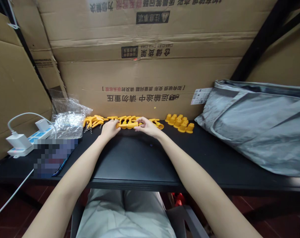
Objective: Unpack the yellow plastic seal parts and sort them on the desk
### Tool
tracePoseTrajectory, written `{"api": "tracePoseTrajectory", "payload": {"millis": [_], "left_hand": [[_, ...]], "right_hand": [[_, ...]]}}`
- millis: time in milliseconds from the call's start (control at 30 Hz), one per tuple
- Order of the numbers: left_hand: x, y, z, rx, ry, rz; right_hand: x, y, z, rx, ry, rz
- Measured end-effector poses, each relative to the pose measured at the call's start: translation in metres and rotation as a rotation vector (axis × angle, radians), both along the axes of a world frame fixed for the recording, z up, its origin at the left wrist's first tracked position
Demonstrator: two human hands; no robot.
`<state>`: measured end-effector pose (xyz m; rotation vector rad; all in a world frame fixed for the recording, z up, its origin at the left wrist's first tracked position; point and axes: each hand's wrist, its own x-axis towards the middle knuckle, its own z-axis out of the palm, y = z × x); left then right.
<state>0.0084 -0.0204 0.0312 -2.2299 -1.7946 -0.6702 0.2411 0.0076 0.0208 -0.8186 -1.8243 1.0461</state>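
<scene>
My left hand is closed on the left end of a yellow plastic tube-like part, close to the far side of the black table. At the part's wider right end, my right hand pinches it between thumb and fingers. Just behind my hands lies a row of similar yellow plastic pieces, partly hidden by them. Left of my left hand is a heap of yellow hand-shaped pieces with dark spiral bits beside them. Several yellow cup-shaped pieces stand to the right.
A clear plastic bag and a white power strip with a cable lie at the left, near a blurred-out flat packet. On the right rests a large grey bag. Cardboard stands upright behind the table.
</scene>
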Motion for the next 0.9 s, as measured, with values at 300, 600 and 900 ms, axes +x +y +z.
{"api": "tracePoseTrajectory", "payload": {"millis": [300,600,900], "left_hand": [[0.000,-0.002,0.002,0.001,0.038,0.005],[-0.002,0.000,0.001,-0.030,0.028,0.027],[0.001,-0.002,0.001,-0.015,-0.011,0.049]], "right_hand": [[-0.018,-0.014,0.007,-0.217,-0.088,-0.194],[-0.005,-0.017,0.017,-0.327,-0.068,0.037],[-0.008,-0.016,0.011,-0.326,-0.107,-0.074]]}}
